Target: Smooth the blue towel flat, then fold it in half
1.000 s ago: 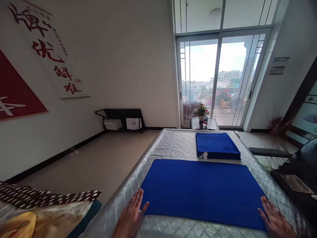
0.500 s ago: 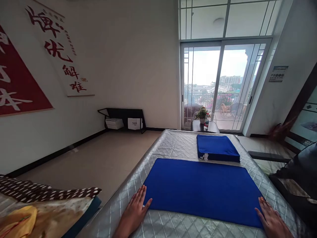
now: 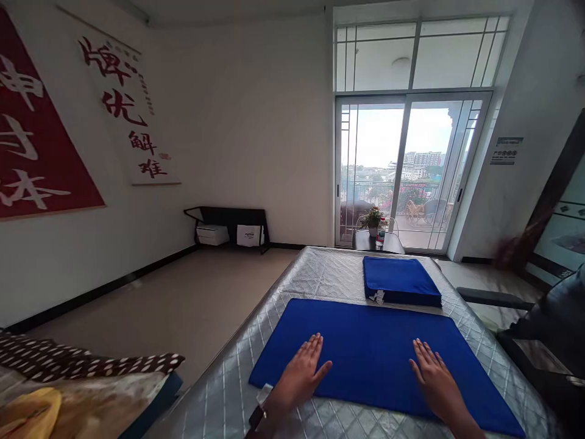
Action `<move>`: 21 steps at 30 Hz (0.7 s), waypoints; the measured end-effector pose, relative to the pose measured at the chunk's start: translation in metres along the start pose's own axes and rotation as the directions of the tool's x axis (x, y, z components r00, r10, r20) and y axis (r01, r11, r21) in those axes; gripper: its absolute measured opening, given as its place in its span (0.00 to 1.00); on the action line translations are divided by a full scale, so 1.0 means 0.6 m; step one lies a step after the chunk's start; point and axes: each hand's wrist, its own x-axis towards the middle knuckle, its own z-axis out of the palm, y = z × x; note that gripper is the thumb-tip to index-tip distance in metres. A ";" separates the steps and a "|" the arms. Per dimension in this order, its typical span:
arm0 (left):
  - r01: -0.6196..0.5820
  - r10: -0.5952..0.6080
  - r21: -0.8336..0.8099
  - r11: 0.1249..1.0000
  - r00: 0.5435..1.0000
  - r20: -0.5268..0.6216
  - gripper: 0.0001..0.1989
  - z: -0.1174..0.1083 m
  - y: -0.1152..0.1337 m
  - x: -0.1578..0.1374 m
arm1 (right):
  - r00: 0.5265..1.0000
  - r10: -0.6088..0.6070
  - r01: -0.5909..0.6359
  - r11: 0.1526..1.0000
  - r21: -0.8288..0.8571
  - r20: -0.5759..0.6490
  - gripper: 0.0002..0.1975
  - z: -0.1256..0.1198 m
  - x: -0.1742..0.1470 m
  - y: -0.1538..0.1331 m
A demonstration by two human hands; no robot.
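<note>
While the blue cloth (image 3: 365, 353) lies flat, both hands (image 3: 299, 373) (image 3: 432, 373) have moved inward.

Free room midway across the blue cloth (image 3: 368, 350), the blue stack (image 3: 401, 279) an obstacle beyond.

Left hand (image 3: 302, 371), right hand (image 3: 433, 375) hide patches of blue cloth (image 3: 368, 347); red banner (image 3: 52, 146) cropped at left.

Worktop (image 3: 315, 268) w/ silver quilted cover, diamond stitching. Near side: blue cloth (image 3: 365, 350) spread flat, approx. rect., wider at near edge. Far rt., just beyond cloth: neat blue stack (image 3: 402, 275), white tags (image 3: 377, 297) at its near L corner.
</note>
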 end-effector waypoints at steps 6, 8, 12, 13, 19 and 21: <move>-0.200 0.211 -0.100 0.975 0.971 0.108 0.34 0.032 0.157 0.100 | 0.984 -0.107 0.092 0.990 0.103 0.143 0.32 0.002 0.072 -0.152; -0.201 0.211 -0.115 0.973 0.974 0.078 0.33 0.055 0.180 0.117 | 0.978 -0.131 0.117 0.989 0.096 0.162 0.31 0.019 0.083 -0.170; -0.156 0.166 -0.132 0.979 0.983 0.075 0.33 0.095 0.189 0.126 | 0.975 -0.144 0.129 0.987 0.097 0.169 0.30 0.048 0.088 -0.176; -0.145 0.157 -0.137 0.980 0.984 0.081 0.33 0.100 0.188 0.125 | 0.973 -0.155 0.138 0.984 0.109 0.172 0.29 0.052 0.088 -0.174; -0.127 0.146 -0.158 0.979 0.983 0.111 0.33 0.098 0.185 0.123 | 0.968 -0.193 0.164 0.971 0.175 0.162 0.30 0.055 0.087 -0.167; -0.137 0.154 -0.155 0.978 0.982 0.108 0.33 0.097 0.185 0.125 | 0.967 -0.203 0.175 0.969 0.173 0.157 0.29 0.055 0.087 -0.167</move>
